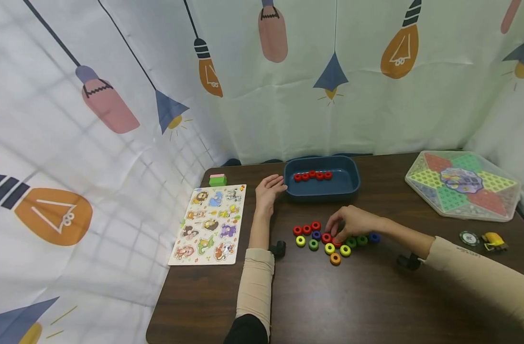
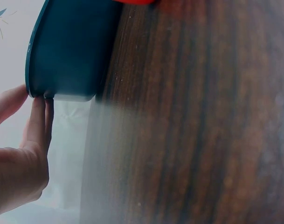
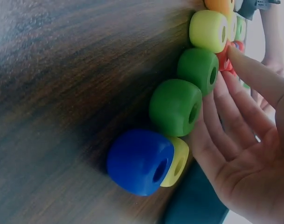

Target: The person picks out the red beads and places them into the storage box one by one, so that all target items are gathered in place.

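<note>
Fingers of my left hand (image 1: pixel 267 195) touch the left end of a dark blue bin (image 1: pixel 324 196); in the left wrist view, the straight fingers and thumb meet the bin's rim. Several red beads (image 1: pixel 312 174) lie inside the bin. My right hand (image 1: pixel 354 222) reaches over a cluster of beads in front of the bin and pinches a red bead (image 3: pixel 222 59) between thumb and fingers. Around it lie green beads (image 1: pixel 351 241), yellow beads (image 1: pixel 345 250), an orange bead (image 1: pixel 335 259), a blue bead (image 1: pixel 374 237) and more red beads (image 1: pixel 307 229).
An animal puzzle board (image 1: pixel 207 224) lies at the left, with a green and pink block (image 1: pixel 217 180) behind it. On the right are a hexagonal game box (image 1: pixel 463 184), a round chip (image 1: pixel 469 238) and a small yellow toy (image 1: pixel 494 241). A patterned curtain (image 1: pixel 365 110) hangs behind the table.
</note>
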The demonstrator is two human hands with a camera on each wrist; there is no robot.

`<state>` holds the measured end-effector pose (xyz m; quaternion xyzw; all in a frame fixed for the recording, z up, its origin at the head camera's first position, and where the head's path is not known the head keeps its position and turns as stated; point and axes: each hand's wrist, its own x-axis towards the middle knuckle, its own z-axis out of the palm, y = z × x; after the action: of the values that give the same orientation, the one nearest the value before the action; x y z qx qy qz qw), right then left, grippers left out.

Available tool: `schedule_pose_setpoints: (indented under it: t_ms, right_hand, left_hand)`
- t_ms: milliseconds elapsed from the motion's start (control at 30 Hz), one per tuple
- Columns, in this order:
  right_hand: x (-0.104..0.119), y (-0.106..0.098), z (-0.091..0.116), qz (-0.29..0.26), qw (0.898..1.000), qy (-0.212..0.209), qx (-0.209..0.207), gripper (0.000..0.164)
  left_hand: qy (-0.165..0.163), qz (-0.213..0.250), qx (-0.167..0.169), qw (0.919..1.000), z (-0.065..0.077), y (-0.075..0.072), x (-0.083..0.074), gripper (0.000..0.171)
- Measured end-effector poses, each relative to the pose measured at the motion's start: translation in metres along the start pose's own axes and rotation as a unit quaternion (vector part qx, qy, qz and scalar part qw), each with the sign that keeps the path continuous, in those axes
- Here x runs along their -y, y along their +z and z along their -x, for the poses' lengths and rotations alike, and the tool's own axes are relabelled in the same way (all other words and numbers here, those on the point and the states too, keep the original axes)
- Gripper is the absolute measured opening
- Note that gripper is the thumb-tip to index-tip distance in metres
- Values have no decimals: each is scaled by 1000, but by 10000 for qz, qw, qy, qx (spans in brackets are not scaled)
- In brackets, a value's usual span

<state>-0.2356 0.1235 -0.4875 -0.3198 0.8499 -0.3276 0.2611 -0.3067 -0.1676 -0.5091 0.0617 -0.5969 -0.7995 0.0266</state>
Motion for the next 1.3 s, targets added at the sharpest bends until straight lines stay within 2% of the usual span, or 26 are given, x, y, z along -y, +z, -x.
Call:
schedule_pose_setpoints:
  t_ms: [133, 267, 400, 600, 867, 1100, 1300]
  right_hand:
    - [0, 4, -1, -637, 9976, 57, 247, 29]
    - [-2, 7, 0, -1482, 9876, 219, 475, 26]
    - [-3, 7, 0, -1832, 9813, 305, 500, 26]
    - [2, -5, -3, -1879, 9810, 336, 360, 25]
    - [18, -40, -20, -1810, 9830, 242, 180, 23]
    - [34, -75, -46, -1484, 9880, 348, -267, 21]
    - [37, -95, -81, -1303, 9902, 263, -418, 21]
  left_hand:
    - [-6, 2, 67, 10000, 0, -1, -1, 57]
    - [-17, 3, 65, 10000, 1, -1, -1, 54]
    - [-44, 8, 14, 10000, 2, 0, -1, 54]
    - [-40, -32, -63, 10000, 1, 0, 1, 56]
    - [-31, -38, -41, 10000, 1, -1, 0, 54]
    - [-69, -13, -20, 10000, 2, 1, 1, 51]
    - [-59, 2, -141, 9999, 2, 1, 0, 50]
